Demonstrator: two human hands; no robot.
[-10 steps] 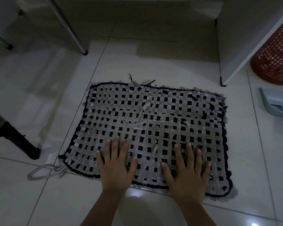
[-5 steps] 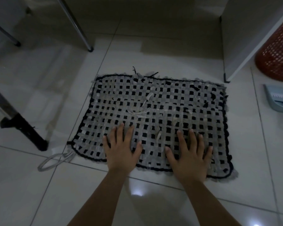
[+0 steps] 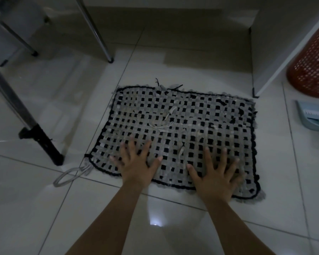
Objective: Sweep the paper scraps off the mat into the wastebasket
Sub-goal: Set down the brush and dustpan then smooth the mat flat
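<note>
- Though the room is dim, the paper scraps (image 3: 163, 124) can be made out as thin pale strips lying loose on the middle of the mat (image 3: 201, 115), with a smaller strip (image 3: 181, 150) nearer the person, between the two hands.
- Paper scraps, handling (judged): very light, limp, easily torn or blown about; likely to snag in the open weave rather than slide freely. Best gathered by raking with flat fingers or pinching each strip at its middle, not by pressing down.
- Mat: woven in grey bands with black squares and a black border, flat on the tiled floor (image 3: 44, 199). Appears soft and floppy; judged light enough to lift by its near corners and tip, though scraps could spill.
- Wastebasket (image 3: 313, 67): red, mesh-walled, standing at the far right, partly behind a white cabinet panel (image 3: 284, 52), well apart from the mat.
- Dustpan (image 3: 313, 116): pale blue, on the floor just in front of the basket, untouched.
- Left hand (image 3: 136, 164): fully open, fingers spread, palm down on the near edge of the mat; grasps nothing.
- Right hand (image 3: 215, 173): likewise splayed flat on the mat towards its near right corner; grasps nothing.
- Neither hand touches a scrap.
</note>
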